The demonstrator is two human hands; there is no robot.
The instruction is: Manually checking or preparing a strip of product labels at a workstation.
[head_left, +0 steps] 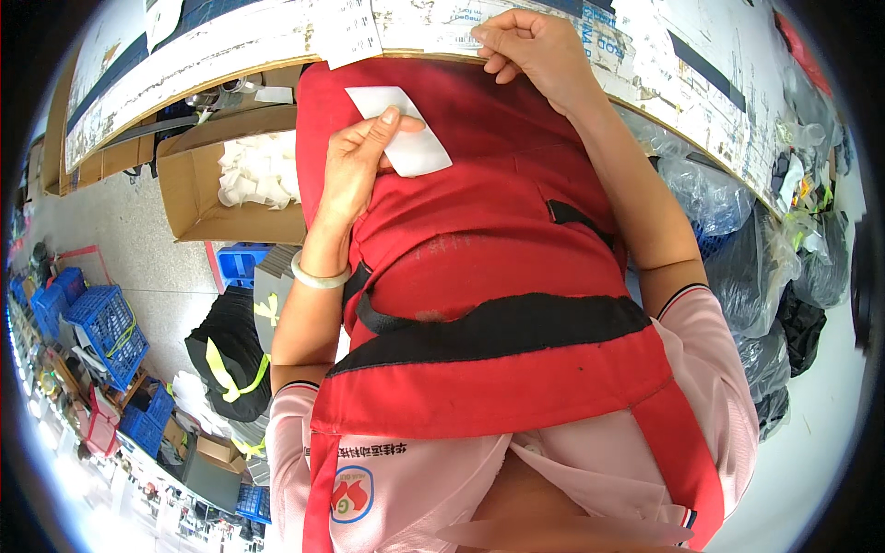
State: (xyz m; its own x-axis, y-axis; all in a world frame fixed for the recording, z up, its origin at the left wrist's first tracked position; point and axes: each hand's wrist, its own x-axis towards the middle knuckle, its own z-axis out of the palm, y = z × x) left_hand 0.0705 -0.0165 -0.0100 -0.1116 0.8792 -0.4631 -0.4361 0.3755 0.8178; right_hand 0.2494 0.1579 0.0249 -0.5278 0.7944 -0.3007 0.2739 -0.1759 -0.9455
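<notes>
while a red bag (479,249) lies draped from the table (230,46) edge down against the person, both hands work at its top.

the left hand (355,170) pinches a white slip of paper (410,138) between thumb and fingers, pressed flat on the red bag. the right hand (535,51) is closed, fingertips gripping the edge of a paper sheet (442,23) on the table. a cardboard box (198,184) of white scraps sits on the floor to the left, blue crates (106,327) beyond.
</notes>
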